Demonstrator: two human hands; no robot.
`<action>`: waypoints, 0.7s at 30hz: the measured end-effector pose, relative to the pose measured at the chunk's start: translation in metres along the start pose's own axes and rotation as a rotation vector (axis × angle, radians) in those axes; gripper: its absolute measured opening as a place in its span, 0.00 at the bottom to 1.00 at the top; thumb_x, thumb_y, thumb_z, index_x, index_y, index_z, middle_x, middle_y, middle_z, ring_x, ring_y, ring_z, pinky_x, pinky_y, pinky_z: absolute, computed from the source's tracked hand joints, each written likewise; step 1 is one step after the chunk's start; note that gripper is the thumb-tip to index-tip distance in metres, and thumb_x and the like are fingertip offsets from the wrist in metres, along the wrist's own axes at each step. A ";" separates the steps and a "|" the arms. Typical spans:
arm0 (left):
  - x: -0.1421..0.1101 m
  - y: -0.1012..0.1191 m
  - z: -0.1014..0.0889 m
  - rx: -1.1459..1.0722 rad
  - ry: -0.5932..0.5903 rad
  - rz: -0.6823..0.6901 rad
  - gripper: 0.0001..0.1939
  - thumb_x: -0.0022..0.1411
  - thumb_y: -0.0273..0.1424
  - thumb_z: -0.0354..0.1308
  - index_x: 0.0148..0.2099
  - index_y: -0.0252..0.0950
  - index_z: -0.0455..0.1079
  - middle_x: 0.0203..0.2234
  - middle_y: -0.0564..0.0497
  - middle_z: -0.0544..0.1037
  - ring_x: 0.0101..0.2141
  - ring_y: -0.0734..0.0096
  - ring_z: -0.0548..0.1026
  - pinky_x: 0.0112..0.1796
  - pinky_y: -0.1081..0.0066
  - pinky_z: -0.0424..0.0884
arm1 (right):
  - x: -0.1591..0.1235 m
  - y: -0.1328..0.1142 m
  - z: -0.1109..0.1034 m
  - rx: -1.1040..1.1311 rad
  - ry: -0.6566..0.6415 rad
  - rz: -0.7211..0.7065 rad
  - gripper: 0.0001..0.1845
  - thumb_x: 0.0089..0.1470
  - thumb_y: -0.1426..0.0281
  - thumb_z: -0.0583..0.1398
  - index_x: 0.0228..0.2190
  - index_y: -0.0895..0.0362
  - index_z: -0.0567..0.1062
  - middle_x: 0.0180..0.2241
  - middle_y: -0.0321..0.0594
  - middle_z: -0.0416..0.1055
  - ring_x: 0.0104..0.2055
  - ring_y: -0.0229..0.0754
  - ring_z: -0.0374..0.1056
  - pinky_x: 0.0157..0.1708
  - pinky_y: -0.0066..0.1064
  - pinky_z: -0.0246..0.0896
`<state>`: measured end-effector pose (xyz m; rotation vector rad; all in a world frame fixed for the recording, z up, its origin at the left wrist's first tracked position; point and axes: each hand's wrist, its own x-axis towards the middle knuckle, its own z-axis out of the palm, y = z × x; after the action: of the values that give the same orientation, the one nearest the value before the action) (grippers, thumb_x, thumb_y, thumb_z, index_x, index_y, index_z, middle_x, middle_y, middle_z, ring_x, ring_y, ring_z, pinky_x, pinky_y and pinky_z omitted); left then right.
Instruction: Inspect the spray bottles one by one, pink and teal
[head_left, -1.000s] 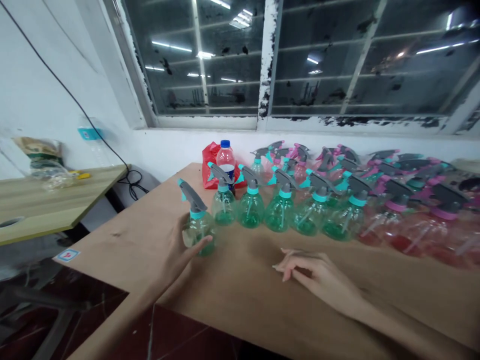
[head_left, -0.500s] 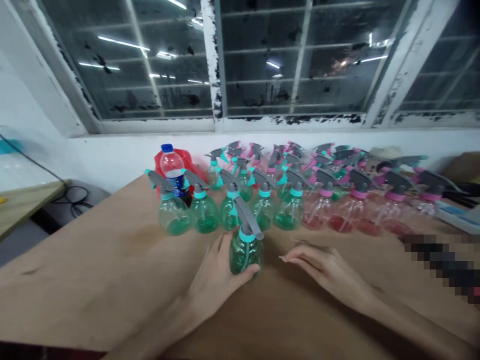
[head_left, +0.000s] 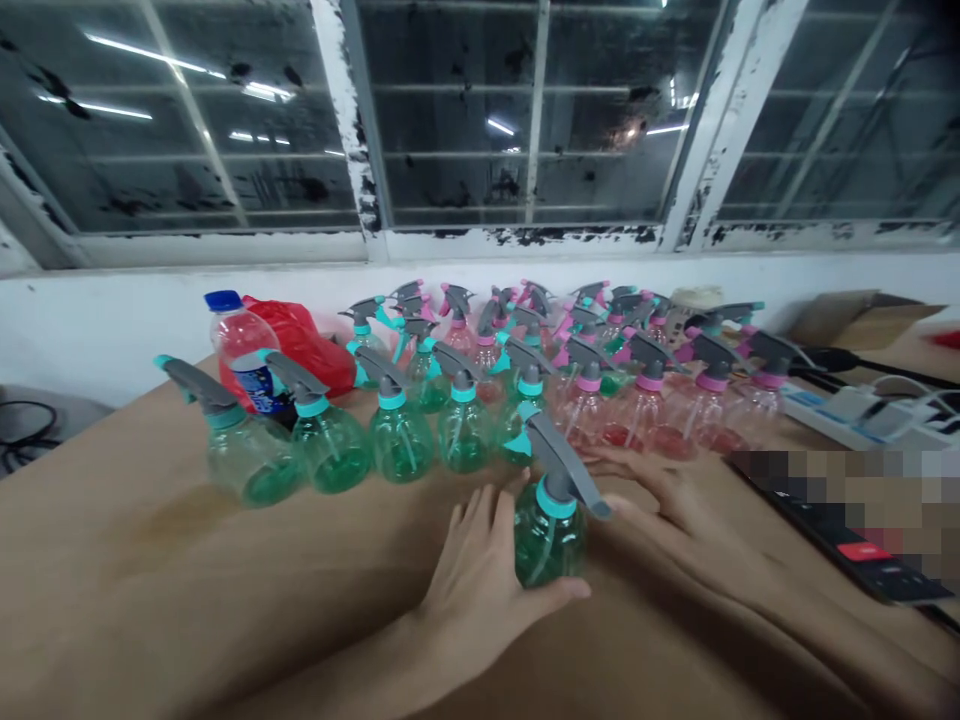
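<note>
My left hand (head_left: 487,580) is wrapped around the side of a green transparent spray bottle (head_left: 551,545) with a turquoise collar and grey trigger head. The bottle leans a little, its turquoise nozzle toward the left. Just right of it is my right hand (head_left: 667,510), fingers extended and apart, holding nothing. Its thumb tip comes close to the grey lever; whether they touch I cannot tell. Behind both hands runs a row of green spray bottles (head_left: 403,440) and pink spray bottles (head_left: 649,420), with coloured liquid in their bottoms.
More spray bottles crowd behind the front row, by the wall. A blue-capped drink bottle (head_left: 244,345) and red plastic bag (head_left: 300,345) stand at the left. At the right are a phone (head_left: 810,520), a white power strip (head_left: 847,415) with plugs and a cardboard box (head_left: 862,320).
The held spray bottle has moved from the row's left end to the front middle, close to my right hand. My view has turned right. My right hand's fingers have spread.
</note>
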<state>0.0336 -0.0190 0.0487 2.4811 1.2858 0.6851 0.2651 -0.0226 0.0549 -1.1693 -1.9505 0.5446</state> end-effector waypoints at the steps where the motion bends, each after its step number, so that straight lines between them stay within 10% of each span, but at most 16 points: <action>1: 0.001 0.003 0.003 -0.006 -0.004 0.010 0.45 0.52 0.55 0.61 0.61 0.31 0.54 0.47 0.38 0.69 0.48 0.44 0.67 0.47 0.44 0.62 | 0.000 0.002 0.001 0.004 -0.005 -0.018 0.34 0.52 0.57 0.62 0.58 0.48 0.59 0.57 0.48 0.65 0.58 0.55 0.62 0.53 0.54 0.58; 4: 0.000 0.011 0.012 -0.011 -0.038 0.028 0.50 0.50 0.58 0.59 0.64 0.30 0.51 0.50 0.35 0.67 0.49 0.41 0.66 0.46 0.41 0.62 | 0.006 -0.002 0.009 0.070 -0.023 -0.037 0.58 0.36 0.54 0.70 0.62 0.47 0.48 0.61 0.49 0.57 0.61 0.59 0.55 0.56 0.57 0.53; 12: -0.016 -0.020 0.012 -0.037 -0.063 0.253 0.48 0.60 0.58 0.50 0.68 0.36 0.33 0.62 0.36 0.53 0.60 0.43 0.53 0.54 0.42 0.54 | 0.027 -0.046 0.027 0.263 0.086 0.060 0.17 0.52 0.60 0.61 0.45 0.49 0.72 0.40 0.40 0.75 0.35 0.47 0.73 0.39 0.42 0.69; 18: -0.017 -0.067 0.001 0.042 -0.168 0.188 0.37 0.66 0.49 0.49 0.68 0.37 0.41 0.63 0.39 0.53 0.61 0.48 0.52 0.55 0.45 0.55 | 0.031 -0.040 0.032 0.300 0.126 0.003 0.13 0.53 0.67 0.60 0.42 0.47 0.72 0.42 0.37 0.75 0.47 0.48 0.70 0.50 0.41 0.64; 21: -0.015 -0.072 0.002 0.119 -0.190 0.163 0.33 0.68 0.48 0.47 0.67 0.35 0.47 0.62 0.39 0.55 0.61 0.49 0.53 0.56 0.46 0.54 | 0.037 -0.033 0.035 0.267 0.089 -0.002 0.15 0.55 0.66 0.59 0.45 0.47 0.72 0.40 0.38 0.75 0.36 0.45 0.73 0.39 0.38 0.69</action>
<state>-0.0233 0.0105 0.0116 2.6947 1.0941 0.4045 0.2098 -0.0051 0.0711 -1.0054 -1.7421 0.7157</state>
